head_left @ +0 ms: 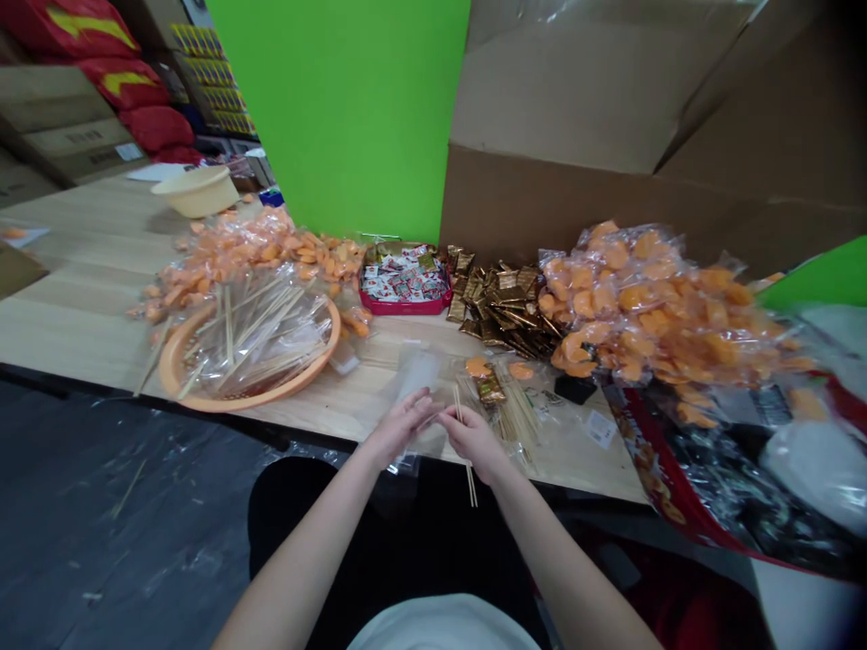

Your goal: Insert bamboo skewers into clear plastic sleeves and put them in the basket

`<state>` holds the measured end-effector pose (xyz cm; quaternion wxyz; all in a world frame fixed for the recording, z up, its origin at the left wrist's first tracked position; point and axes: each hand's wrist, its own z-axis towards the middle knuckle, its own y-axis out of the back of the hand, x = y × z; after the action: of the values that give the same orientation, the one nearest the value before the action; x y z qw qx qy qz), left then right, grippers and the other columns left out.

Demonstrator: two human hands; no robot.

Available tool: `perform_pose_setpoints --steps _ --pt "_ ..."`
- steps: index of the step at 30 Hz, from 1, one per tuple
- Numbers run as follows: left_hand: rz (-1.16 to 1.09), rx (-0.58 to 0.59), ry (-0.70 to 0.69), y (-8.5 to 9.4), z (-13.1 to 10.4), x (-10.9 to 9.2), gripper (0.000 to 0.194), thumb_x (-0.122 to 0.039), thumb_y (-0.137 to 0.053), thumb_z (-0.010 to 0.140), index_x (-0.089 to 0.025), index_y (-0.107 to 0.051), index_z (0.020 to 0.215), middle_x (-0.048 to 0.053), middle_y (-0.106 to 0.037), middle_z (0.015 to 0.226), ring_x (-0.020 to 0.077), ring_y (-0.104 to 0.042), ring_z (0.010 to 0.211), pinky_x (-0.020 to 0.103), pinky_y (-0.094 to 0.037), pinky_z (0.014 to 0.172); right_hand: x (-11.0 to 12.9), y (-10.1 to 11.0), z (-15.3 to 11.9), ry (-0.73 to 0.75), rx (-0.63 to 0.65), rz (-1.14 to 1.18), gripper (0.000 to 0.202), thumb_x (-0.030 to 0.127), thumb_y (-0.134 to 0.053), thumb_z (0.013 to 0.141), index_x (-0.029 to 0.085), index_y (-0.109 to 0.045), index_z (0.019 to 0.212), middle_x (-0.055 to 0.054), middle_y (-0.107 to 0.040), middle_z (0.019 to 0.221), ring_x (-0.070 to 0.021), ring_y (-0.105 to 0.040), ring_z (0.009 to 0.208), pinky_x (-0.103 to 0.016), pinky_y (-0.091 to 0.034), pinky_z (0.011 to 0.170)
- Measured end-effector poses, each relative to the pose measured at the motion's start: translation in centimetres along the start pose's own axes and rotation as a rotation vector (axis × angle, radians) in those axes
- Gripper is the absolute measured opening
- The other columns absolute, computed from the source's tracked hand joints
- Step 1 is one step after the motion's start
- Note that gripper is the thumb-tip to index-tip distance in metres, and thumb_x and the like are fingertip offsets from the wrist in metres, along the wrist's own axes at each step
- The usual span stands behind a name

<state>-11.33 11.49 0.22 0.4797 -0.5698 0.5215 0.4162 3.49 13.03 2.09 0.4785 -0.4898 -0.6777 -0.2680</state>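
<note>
Pale wood tops the table (74, 298), and a green panel (352, 117) and brown cardboard (542, 194) stand behind it, seemingly walling in the goods at the back. At the near edge, the person's right hand (478, 444) pinches two thin sticks (472, 487) between thumb and fingers; they are gripped partway along, perhaps to keep them side by side, with their lower ends past the palm. Close beside it, the left hand (405, 424) has its fingers extended and close together, over clear plastic (432, 441); whether it grips the film cannot be told. Just beyond lie loose sticks (520, 415) and one gold packet (490, 389), probably kept near for easy reach. Farther out, a pink tray (406, 308) keeps small packets from scattering, beside heaped gold packets (508, 293). Bagged orange pieces (629, 298) fill the right, and an orange bowl (325, 355) contains wrapped sticks at left.
</note>
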Motion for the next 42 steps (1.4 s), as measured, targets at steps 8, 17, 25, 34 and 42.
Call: perform_pose_setpoints --steps 8,17,25,34,42 --pt "-0.468 -0.080 0.079 -2.5 -3.5 -3.0 0.097 -0.025 -0.068 0.074 -0.013 -0.001 0.143 0.013 -0.071 0.093 0.0213 -0.068 0.084 0.041 -0.046 0.090 3.1 2.4 -2.6 0.438 -0.346 -0.231 0.036 0.047 -0.034 0.088 0.021 -0.057 0.089 0.000 -0.049 0.064 -0.0133 -0.047 0.057 -0.025 -0.037 0.055" --pt "-0.212 -0.096 0.107 -2.3 -6.7 -4.4 0.053 -0.027 -0.073 0.067 -0.011 -0.056 0.114 0.009 -0.073 0.082 0.0207 -0.068 0.081 0.034 -0.050 0.082 2.1 4.1 -1.8 0.472 -0.322 -0.489 0.036 0.049 -0.039 0.085 0.020 -0.053 0.069 0.000 -0.050 0.057 -0.0140 -0.049 0.055 -0.026 -0.039 0.055" --pt "-0.235 0.086 0.221 -3.5 -7.7 -5.6 0.033 -0.026 -0.076 0.062 -0.011 -0.064 0.089 0.009 -0.072 0.077 0.0191 -0.068 0.071 0.031 -0.053 0.070 9.1 3.8 -5.0 0.654 -0.220 0.348 0.045 0.054 -0.043 0.084 0.019 -0.049 0.056 0.007 -0.031 0.043 -0.0057 -0.029 0.034 -0.018 -0.020 0.032" --pt "-0.292 0.187 0.228 -3.5 -8.7 -7.1 0.048 -0.024 -0.073 0.067 -0.013 -0.056 0.111 0.010 -0.072 0.084 0.0206 -0.068 0.078 0.035 -0.050 0.080 7.7 2.9 -4.5 0.638 -0.208 -0.070 0.048 0.053 -0.037 0.088 0.019 -0.054 0.058 0.004 -0.036 0.042 -0.0075 -0.032 0.038 -0.022 -0.020 0.038" --pt "-0.417 0.282 0.253 -3.5 -9.2 -7.1 0.060 -0.029 -0.058 0.082 -0.015 -0.034 0.135 0.017 -0.063 0.113 0.0240 -0.065 0.095 0.042 -0.040 0.095 6.6 3.0 -4.7 0.579 -0.170 -0.029 0.048 0.052 -0.036 0.088 0.018 -0.055 0.060 0.005 -0.035 0.041 -0.0073 -0.031 0.036 -0.021 -0.019 0.037"
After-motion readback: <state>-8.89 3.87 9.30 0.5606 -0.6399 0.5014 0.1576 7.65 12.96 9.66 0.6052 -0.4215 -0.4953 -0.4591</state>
